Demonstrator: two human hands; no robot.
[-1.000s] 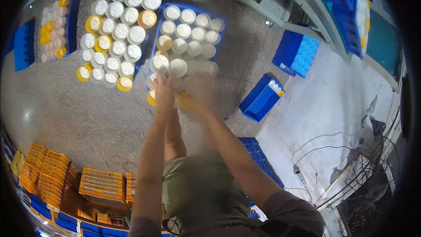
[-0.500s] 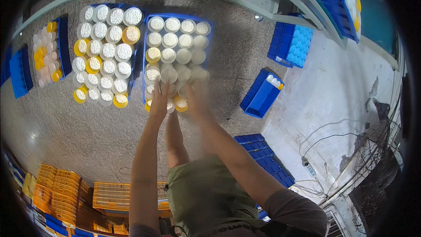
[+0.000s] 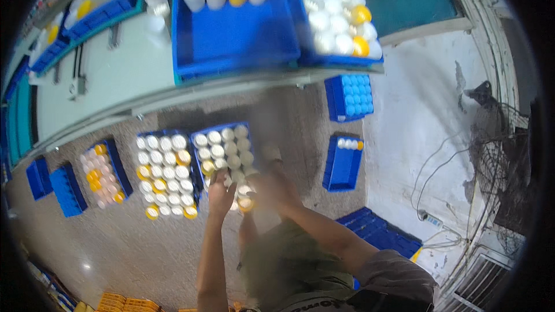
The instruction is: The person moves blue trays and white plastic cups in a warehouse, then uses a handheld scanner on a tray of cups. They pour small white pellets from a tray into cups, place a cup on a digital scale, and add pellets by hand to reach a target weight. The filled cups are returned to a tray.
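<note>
Open white and yellow cups filled with white pellets [image 3: 217,151] stand in rows in a blue crate [image 3: 247,129] on the floor. At the crate's near end, my left hand [image 3: 219,196] is over the front cups, fingers apart, with white cups beside its thumb. Across from it, my right hand [image 3: 276,189] reaches to the same end from the right. A haze smears that hand and the cups next to it, so its fingers cannot be made out. Below and between the hands, a yellow cup [image 3: 246,204] shows at the front edge.
Another crate of filled cups [image 3: 166,173] stands close on the left, with a smaller batch of pale cups [image 3: 103,174] beyond. Overhead at the far side, a bench [image 3: 133,58] carries a partly filled blue crate [image 3: 231,40]. Stacked blue crates [image 3: 378,232] lie right; cables [image 3: 442,153] hang on the wall.
The view has tilted up, bringing the bench and its crates into sight. Both hands stay at the near end of the same crate, the right one now more blurred.
</note>
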